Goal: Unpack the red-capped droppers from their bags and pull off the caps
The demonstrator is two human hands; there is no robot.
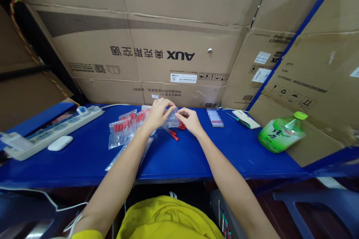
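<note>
My left hand (159, 113) and my right hand (189, 118) meet above the blue table (196, 157), both pinching the top edge of a small clear plastic bag (172, 121). Red-tipped small parts (174, 134) lie loose on the table just below the bag. To the left of my left hand lie several clear bags filled with red parts (123, 129). Empty clear bags (126, 153) lie under my left forearm.
A white power strip (56, 129) and a white mouse (60, 143) lie at the left. A screwdriver (238, 118), a white flat device (246, 118) and a tilted green bottle (282, 132) sit at the right. Cardboard boxes (157, 56) wall the back.
</note>
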